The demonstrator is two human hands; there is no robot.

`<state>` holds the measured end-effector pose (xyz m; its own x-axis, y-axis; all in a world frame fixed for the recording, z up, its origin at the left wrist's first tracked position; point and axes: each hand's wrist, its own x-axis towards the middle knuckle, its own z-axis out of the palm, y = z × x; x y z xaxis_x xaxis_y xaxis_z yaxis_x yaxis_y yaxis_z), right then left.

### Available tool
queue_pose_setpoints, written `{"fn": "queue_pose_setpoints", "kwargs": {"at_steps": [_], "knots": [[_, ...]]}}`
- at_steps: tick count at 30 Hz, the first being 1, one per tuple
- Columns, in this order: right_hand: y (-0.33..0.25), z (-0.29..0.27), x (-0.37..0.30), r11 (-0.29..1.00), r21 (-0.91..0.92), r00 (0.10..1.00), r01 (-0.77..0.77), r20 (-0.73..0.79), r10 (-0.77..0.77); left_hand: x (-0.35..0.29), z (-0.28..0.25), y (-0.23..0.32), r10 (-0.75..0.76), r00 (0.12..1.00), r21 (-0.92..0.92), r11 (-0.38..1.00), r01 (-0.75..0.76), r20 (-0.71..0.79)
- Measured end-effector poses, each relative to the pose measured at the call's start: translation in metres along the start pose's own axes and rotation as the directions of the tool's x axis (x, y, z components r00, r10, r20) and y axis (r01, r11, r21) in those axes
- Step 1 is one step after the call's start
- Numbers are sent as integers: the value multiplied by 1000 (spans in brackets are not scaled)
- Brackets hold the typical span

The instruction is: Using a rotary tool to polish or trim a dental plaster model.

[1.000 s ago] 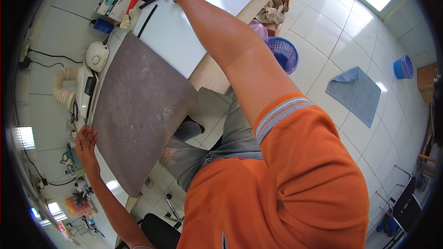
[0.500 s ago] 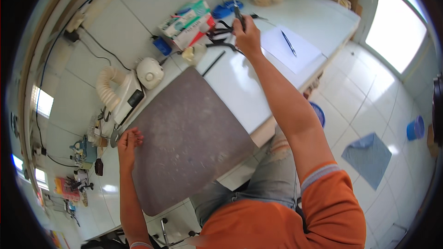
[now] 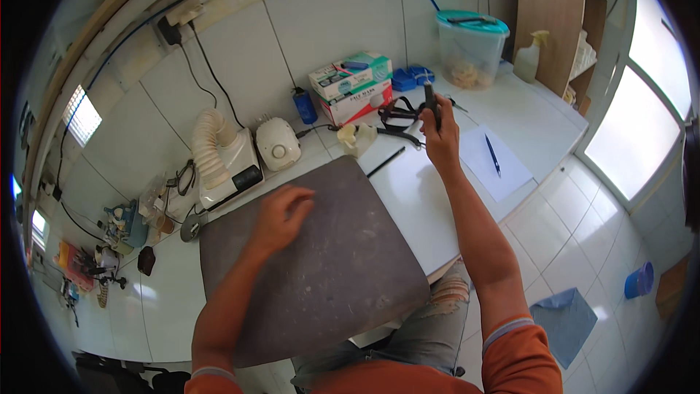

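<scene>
My right hand is closed round a dark, slim handpiece with a shiny metal tip, held upright above the white bench. Behind it lie a black strap-like item and a dark curved piece. My left hand hovers over the brown mat, its fingers loosely bent, the thumb apart, and nothing visible in it. A black stick lies beside the mat's far edge. Right of my right hand, a blue pen rests on white paper.
Along the wall stand a white machine with a ribbed hose, a rounded white device, a blue bottle and stacked boxes. A lidded clear tub and spray bottle are far right. A blue cloth lies on the floor.
My left hand has moved right from the mat's left edge to over its far middle part. My right hand still grips the handpiece. The view has tilted up, showing more wall.
</scene>
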<state>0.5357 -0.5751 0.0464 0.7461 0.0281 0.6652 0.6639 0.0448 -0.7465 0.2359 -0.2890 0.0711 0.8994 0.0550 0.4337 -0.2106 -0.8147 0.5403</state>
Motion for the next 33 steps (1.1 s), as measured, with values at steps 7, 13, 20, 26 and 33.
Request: {"fn": "queue_pose_setpoints", "kwargs": {"at_steps": [7, 13, 20, 26, 33], "knots": [[-19, -2, -1, 981, 38, 982, 188, 9, -189, 111, 95, -17, -48, 992, 118, 991, 62, -115], [-17, 0, -5, 976, 170, 990, 139, -4, -140, 156, 124, -27, 35, 964, 272, 962, 40, -264], [-21, 5, 0, 893, 371, 965, 256, -155, -212, 171, 140, -17, 111, 958, 408, 913, 7, -266], [-38, -2, 3, 896, 231, 917, 380, -222, -331, 160, 141, -35, -114, 965, 225, 960, 169, -235], [-53, -6, 2, 893, 89, 880, 441, -237, -411, 155, 136, -31, -99, 974, 7, 995, 102, -205]]}}
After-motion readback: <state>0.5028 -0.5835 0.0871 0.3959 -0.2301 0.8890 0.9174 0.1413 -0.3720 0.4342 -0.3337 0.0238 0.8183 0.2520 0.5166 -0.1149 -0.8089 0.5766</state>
